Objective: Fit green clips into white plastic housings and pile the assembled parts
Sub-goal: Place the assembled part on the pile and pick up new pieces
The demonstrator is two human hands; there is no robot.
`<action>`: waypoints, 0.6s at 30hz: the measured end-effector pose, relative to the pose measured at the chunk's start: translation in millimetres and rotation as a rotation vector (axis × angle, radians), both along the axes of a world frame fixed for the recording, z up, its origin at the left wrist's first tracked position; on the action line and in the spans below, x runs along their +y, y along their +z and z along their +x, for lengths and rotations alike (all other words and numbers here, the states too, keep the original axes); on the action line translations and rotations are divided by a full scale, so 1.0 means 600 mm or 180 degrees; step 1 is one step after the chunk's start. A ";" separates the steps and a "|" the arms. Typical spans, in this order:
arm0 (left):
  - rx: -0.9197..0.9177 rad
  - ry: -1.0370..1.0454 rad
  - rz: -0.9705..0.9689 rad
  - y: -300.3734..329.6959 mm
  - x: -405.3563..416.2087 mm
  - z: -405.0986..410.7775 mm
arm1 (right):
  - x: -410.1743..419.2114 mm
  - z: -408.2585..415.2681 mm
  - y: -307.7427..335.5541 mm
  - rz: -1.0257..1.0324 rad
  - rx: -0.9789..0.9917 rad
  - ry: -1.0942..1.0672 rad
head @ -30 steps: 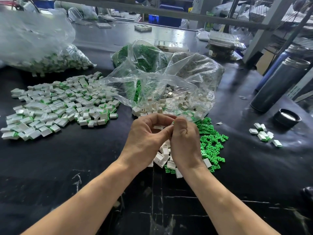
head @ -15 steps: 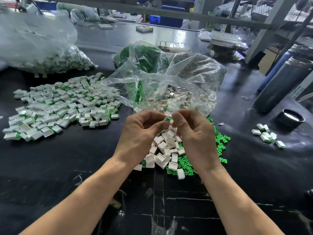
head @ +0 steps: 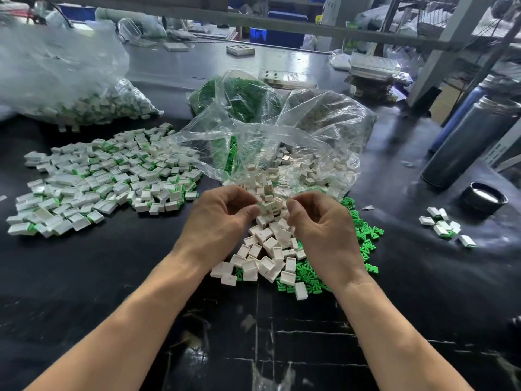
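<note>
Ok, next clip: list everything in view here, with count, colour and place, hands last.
assembled parts pile: many, white with green, table left
small assembled group: several, white with green, table right
loose white housings: many, white, heap between the hands
loose green clips: many, green, under and right of that heap
open bag of housings: one, clear, behind the heap
bag of green clips: one, clear, behind that
bag of white and green parts: one, clear, far left
flasks: two, dark grey and blue, right edge
lid: one, black, beside the flasks
table: black
left hand: pinches a white and green part
right hand: fingers curled, contents unclear
</note>
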State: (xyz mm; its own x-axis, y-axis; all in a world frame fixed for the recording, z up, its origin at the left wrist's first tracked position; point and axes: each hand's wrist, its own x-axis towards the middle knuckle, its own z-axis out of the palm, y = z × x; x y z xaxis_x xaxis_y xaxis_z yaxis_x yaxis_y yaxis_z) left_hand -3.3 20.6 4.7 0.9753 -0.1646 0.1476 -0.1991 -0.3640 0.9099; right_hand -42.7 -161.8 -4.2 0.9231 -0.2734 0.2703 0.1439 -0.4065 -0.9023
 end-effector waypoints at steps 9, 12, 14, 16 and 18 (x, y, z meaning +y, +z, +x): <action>-0.0168 0.1360 0.2233 -0.002 0.088 0.058 | -0.029 0.003 0.007 -0.0422 0.0220 -0.0467; -0.0312 0.1475 0.2391 -0.009 0.090 0.061 | -0.046 0.005 0.011 -0.0585 0.0372 -0.0618; -0.0415 0.1597 0.2418 -0.011 0.092 0.064 | -0.060 0.006 0.013 -0.0734 0.0473 -0.0767; -0.0494 0.1692 0.2371 -0.014 0.096 0.067 | -0.076 0.008 0.015 -0.0924 0.0590 -0.0922; -0.0571 0.1742 0.2334 -0.016 0.096 0.067 | -0.092 0.010 0.018 -0.1142 0.0762 -0.1059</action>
State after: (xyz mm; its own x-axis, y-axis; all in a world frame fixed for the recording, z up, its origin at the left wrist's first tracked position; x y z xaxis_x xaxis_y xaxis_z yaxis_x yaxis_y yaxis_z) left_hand 36.8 78.5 -4.7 0.9173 0.1995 0.3445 0.0545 -0.9202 0.3876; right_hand -36.9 -216.9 6.8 0.8497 -0.4905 0.1934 -0.2374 -0.6834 -0.6903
